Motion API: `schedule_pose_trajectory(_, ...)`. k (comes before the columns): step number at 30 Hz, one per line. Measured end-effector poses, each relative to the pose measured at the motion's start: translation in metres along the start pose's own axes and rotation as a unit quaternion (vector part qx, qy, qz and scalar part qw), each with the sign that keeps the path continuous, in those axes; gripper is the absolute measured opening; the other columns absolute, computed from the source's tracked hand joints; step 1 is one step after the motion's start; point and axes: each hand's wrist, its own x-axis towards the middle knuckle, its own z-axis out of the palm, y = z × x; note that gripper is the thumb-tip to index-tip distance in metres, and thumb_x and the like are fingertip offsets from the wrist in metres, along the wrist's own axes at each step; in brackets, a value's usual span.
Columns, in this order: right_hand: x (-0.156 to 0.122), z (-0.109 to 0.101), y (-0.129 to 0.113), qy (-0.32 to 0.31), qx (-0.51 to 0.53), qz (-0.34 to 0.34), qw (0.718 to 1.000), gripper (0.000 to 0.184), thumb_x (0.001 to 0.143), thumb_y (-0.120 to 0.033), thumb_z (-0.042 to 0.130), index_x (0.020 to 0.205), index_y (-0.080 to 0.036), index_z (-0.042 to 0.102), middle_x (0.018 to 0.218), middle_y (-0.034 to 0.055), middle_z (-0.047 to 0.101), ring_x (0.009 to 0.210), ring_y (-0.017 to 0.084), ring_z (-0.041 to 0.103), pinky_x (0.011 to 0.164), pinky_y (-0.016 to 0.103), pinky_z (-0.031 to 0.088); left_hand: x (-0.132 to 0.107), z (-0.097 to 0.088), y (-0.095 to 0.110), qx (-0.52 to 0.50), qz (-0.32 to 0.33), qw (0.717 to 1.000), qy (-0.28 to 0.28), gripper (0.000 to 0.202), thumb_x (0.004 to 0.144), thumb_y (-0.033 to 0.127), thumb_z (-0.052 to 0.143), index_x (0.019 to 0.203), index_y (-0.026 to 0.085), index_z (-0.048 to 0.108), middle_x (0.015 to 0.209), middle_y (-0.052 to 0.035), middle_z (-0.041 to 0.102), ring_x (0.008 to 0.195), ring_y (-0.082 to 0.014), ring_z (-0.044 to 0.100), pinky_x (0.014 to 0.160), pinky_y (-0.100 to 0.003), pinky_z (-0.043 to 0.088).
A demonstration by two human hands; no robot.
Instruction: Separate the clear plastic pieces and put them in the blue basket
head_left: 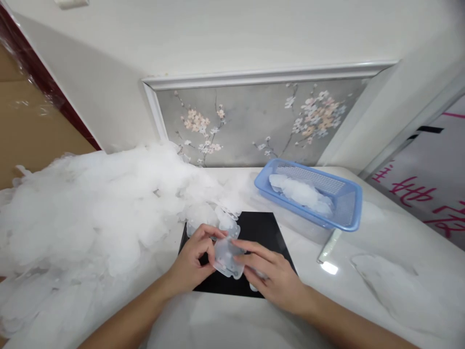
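Over a black mat (pixel 259 228), my two hands hold a thin, translucent whitish piece (pixel 228 257) with a wavy edge and small round marks. The thumb and index finger of my left hand (pixel 194 259) are closed on its left edge. My right hand (pixel 272 274) has its fingers bent against the piece's right side. A small white thing (pixel 253 287) shows under the right hand, mostly hidden, and its kind cannot be made out. Just beyond the left fingers, more translucent pieces (pixel 201 215) lie on the mat's back edge.
A large heap of the same translucent pieces (pixel 90 203) covers the table's left side. At the back right stands a blue basket (pixel 354 206) holding several pieces (pixel 301 194). A pale stick-like thing (pixel 330 245) lies before it. More translucent material (pixel 392 281) lies at the right.
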Motion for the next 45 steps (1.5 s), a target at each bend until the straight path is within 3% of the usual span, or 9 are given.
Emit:
schedule_pose_trajectory(3, 0.006, 0.0, -0.003, 0.007, 0.125, 0.202, 0.971, 0.022, 0.091, -0.037, 0.055, 0.081, -0.019, 0.064, 0.063, -0.0001, 0.061, 0.051, 0.012, 0.051, 0.049, 0.023, 0.04, 0.001, 0.0, -0.004, 0.068, -0.016, 0.998, 0.005, 0.005, 0.088, 0.016, 0.055, 0.088, 0.021, 0.054, 0.115, -0.0082, 0.057, 0.101, -0.0181, 0.062, 0.085, -0.034, 0.055)
schedule_pose_trajectory(5, 0.01, 0.0, -0.003, 0.019, 0.23, 0.303, 0.925, 0.032, 0.086, -0.049, 0.061, 0.079, -0.018, 0.062, 0.055, -0.0033, 0.053, 0.047, 0.01, 0.043, 0.046, 0.022, 0.033, 0.003, 0.001, -0.008, 0.15, -0.01, 0.989, 0.001, 0.026, 0.088, 0.01, 0.05, 0.109, 0.024, 0.053, 0.123, -0.0091, 0.057, 0.108, -0.0197, 0.06, 0.092, -0.039, 0.053)
schedule_pose_trajectory(9, 0.016, 0.0, -0.001, 0.035, 0.377, 0.376, 0.846, 0.042, 0.076, -0.056, 0.07, 0.087, -0.016, 0.065, 0.061, -0.0011, 0.059, 0.049, 0.009, 0.043, 0.047, 0.022, 0.032, 0.011, 0.002, -0.019, 0.268, 0.003, 0.962, -0.045, 0.06, 0.086, 0.005, 0.046, 0.14, 0.028, 0.037, 0.141, -0.009, 0.05, 0.134, -0.025, 0.042, 0.112, -0.053, 0.037)
schedule_pose_trajectory(15, 0.016, -0.001, 0.004, 0.045, 0.433, 0.406, 0.804, 0.04, 0.07, -0.053, 0.076, 0.086, -0.017, 0.069, 0.065, 0.0014, 0.064, 0.055, 0.013, 0.052, 0.054, 0.024, 0.04, 0.015, 0.002, -0.032, 0.291, 0.022, 0.954, -0.074, 0.048, 0.088, 0.009, 0.049, 0.133, 0.026, 0.051, 0.133, -0.0092, 0.058, 0.128, -0.026, 0.048, 0.109, -0.054, 0.041)
schedule_pose_trajectory(18, 0.016, -0.002, 0.005, 0.055, 0.393, 0.392, 0.83, 0.039, 0.067, -0.053, 0.078, 0.078, -0.017, 0.068, 0.061, -0.0001, 0.06, 0.049, 0.01, 0.046, 0.049, 0.023, 0.036, 0.013, 0.005, -0.027, 0.257, 0.016, 0.966, -0.015, 0.037, 0.087, 0.009, 0.048, 0.116, 0.024, 0.064, 0.125, -0.0099, 0.061, 0.123, -0.0278, 0.048, 0.105, -0.054, 0.043)
schedule_pose_trajectory(21, 0.012, -0.004, 0.003, 0.097, 0.299, 0.334, 0.889, 0.03, 0.072, -0.048, 0.076, 0.074, -0.019, 0.069, 0.062, 0.0009, 0.063, 0.051, 0.014, 0.052, 0.051, 0.027, 0.042, 0.008, 0.013, -0.012, 0.078, -0.113, 0.989, 0.048, 0.028, 0.093, 0.023, 0.045, 0.111, 0.023, 0.067, 0.11, -0.0106, 0.066, 0.103, -0.0263, 0.059, 0.09, -0.048, 0.052)
schedule_pose_trajectory(26, 0.002, -0.005, -0.003, 0.037, 0.147, 0.093, 0.984, 0.02, 0.088, -0.021, 0.055, 0.08, -0.024, 0.073, 0.111, 0.0104, 0.072, 0.09, 0.025, 0.071, 0.076, 0.037, 0.055, 0.001, 0.021, 0.012, -0.322, -0.308, 0.895, 0.03, 0.044, 0.09, 0.045, 0.055, 0.128, 0.023, 0.054, 0.094, -0.0056, 0.068, 0.088, -0.0175, 0.066, 0.078, -0.03, 0.053)
schedule_pose_trajectory(40, 0.002, -0.004, 0.003, 0.103, 0.027, 0.024, 0.994, 0.023, 0.087, -0.007, 0.05, 0.084, -0.025, 0.065, 0.117, 0.0078, 0.066, 0.074, 0.016, 0.067, 0.053, 0.026, 0.052, -0.003, 0.015, 0.014, -0.385, -0.248, 0.889, 0.017, 0.05, 0.084, 0.028, 0.069, 0.131, 0.025, 0.051, 0.109, -0.0084, 0.071, 0.094, -0.0179, 0.068, 0.086, -0.031, 0.052)
schedule_pose_trajectory(45, 0.002, -0.005, 0.003, 0.099, 0.04, 0.022, 0.994, 0.023, 0.086, -0.006, 0.051, 0.084, -0.025, 0.065, 0.114, 0.0071, 0.069, 0.091, 0.02, 0.069, 0.065, 0.029, 0.057, -0.001, 0.016, 0.016, -0.376, -0.262, 0.889, 0.023, 0.047, 0.084, 0.027, 0.068, 0.128, 0.026, 0.054, 0.106, -0.0067, 0.07, 0.094, -0.0174, 0.067, 0.085, -0.03, 0.052)
